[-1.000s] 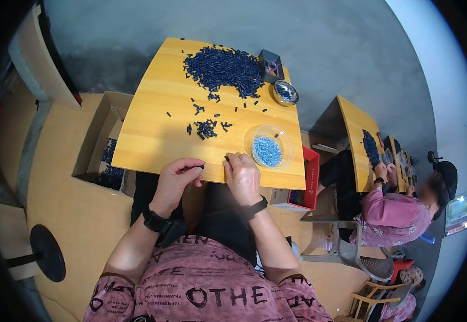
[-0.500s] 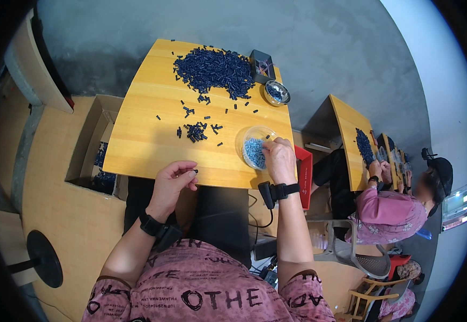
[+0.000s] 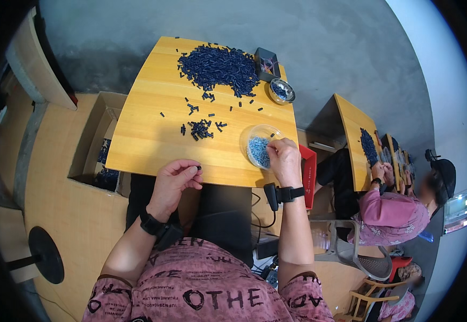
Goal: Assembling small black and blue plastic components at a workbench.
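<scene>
My left hand (image 3: 175, 180) is closed at the table's near edge, pinching a small dark cylindrical piece (image 3: 198, 168) between thumb and fingertips. At the right, my right hand (image 3: 284, 160) dips its pinched fingertips into a clear round tub (image 3: 254, 132) of small light-blue pieces (image 3: 258, 150). Whatever those fingertips hold is too small and hidden to make out. A loose cluster of dark blue cylindrical pieces (image 3: 199, 129) lies on the table beyond my left hand. Farther back spreads a big pile of the same pieces (image 3: 220, 67).
A black open box (image 3: 266, 60) and a metal bowl (image 3: 282, 92) stand at the table's (image 3: 147, 129) far right. A red crate (image 3: 307, 177) is beside its right edge. On the floor at left sits a cardboard box (image 3: 89, 139). A person (image 3: 389, 206) works at another table on the right.
The whole view has shifted slightly. Both hands keep nearly the same places, the left at the table edge and the right at the tub.
</scene>
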`<state>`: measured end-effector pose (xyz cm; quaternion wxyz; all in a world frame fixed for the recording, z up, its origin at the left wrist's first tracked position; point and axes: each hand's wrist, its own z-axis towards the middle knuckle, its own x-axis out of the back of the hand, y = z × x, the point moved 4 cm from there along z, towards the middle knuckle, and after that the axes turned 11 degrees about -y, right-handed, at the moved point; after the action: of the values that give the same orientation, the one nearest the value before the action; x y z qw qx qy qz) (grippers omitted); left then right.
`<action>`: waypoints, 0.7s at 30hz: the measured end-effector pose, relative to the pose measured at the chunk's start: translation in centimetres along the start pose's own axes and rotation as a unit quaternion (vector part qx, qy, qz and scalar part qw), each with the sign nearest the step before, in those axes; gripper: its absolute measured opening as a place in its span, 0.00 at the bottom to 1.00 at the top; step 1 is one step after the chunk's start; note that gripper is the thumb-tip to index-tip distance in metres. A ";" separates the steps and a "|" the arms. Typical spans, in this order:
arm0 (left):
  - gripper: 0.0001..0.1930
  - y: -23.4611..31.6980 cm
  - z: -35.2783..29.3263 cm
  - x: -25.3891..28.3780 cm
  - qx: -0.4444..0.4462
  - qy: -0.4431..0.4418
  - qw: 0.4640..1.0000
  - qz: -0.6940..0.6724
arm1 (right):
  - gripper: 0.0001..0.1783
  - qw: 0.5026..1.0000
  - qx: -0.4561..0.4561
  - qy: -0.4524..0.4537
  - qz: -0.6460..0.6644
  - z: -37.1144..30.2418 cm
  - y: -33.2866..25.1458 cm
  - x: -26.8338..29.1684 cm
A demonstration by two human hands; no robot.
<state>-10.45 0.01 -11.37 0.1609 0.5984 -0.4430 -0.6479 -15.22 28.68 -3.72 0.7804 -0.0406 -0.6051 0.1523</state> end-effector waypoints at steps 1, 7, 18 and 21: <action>0.08 0.1 -0.1 -0.2 0.000 0.001 1.000 0.000 | 0.05 0.999 -0.008 0.013 0.039 -0.2 -0.3 0.5; 0.09 1.1 -0.7 -2.8 -0.016 -0.044 0.999 0.009 | 0.05 0.976 -0.052 0.026 0.210 -1.6 -1.0 1.6; 0.06 3.0 -2.2 -6.1 -0.036 -0.102 0.994 -0.020 | 0.07 0.699 -0.062 -0.054 0.710 -6.1 -6.6 1.4; 0.06 3.3 -2.6 -6.5 -0.041 -0.097 0.994 -0.021 | 0.07 0.664 -0.052 -0.071 0.742 -6.6 -7.8 1.4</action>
<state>-7.63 1.96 -4.40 0.1278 0.5347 -0.4166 -0.7240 -7.08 22.44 -2.21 0.3602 -0.5062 -0.4350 0.6518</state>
